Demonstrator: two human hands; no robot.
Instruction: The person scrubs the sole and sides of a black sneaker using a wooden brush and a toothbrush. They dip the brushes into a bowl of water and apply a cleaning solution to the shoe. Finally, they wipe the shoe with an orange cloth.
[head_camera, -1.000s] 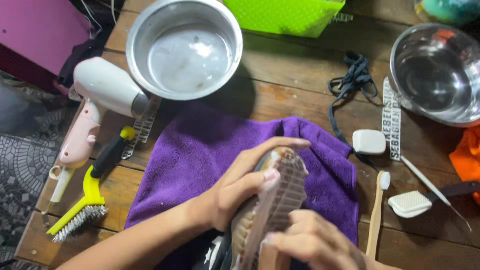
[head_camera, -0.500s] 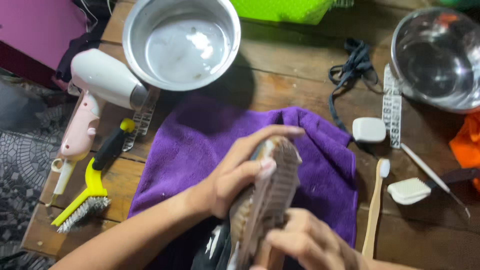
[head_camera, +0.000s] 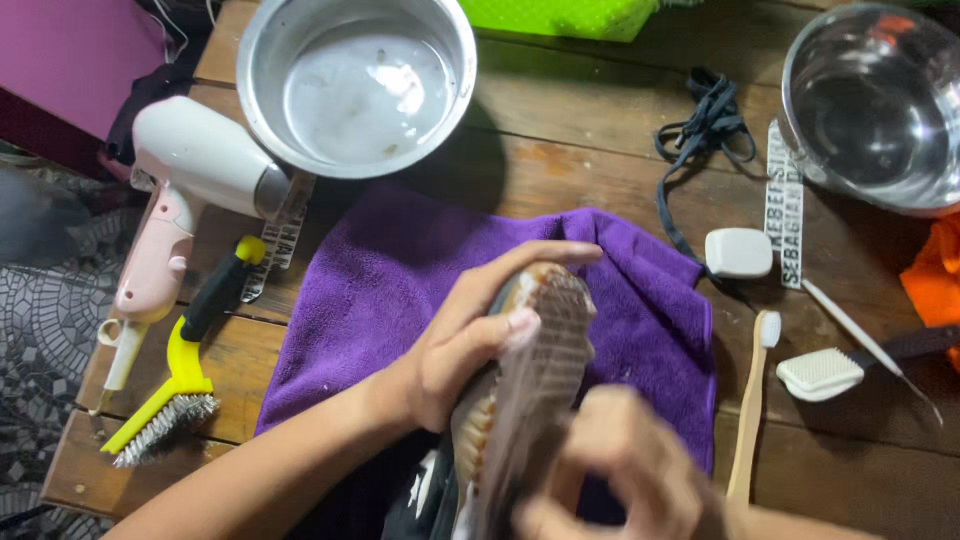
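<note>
While the head view looks straight down on a wooden table (head_camera: 560, 150), the left hand (head_camera: 470, 340) is wrapped around a shoe (head_camera: 535, 370) turned sole-up, fingers curled over its toe and thumb pressed on the ribbed sole. The shoe sits over a purple towel (head_camera: 380, 290), its long axis running from the toe, up and slightly right in the picture, down toward the person's body at the bottom edge. The heel end drops out of sight behind the right hand (head_camera: 620, 470).

That right hand is blurred, low in the frame, and lies just right of and below the shoe's middle, touching or nearly touching the sole. Its fingers look bunched together, but whether they pinch anything I cannot tell. Of the two, the left hand has the firm hold and lies toward the toe; the right is nearer the heel.

Around them: a steel bowl (head_camera: 355, 85) of cloudy water beyond the towel, a second steel bowl (head_camera: 880, 100) far right, a white hair dryer (head_camera: 190, 190) and a yellow wire brush (head_camera: 175, 395) to the left, a wooden toothbrush (head_camera: 750, 400), a small white brush (head_camera: 825, 372) and black laces (head_camera: 705, 125) to the right.
</note>
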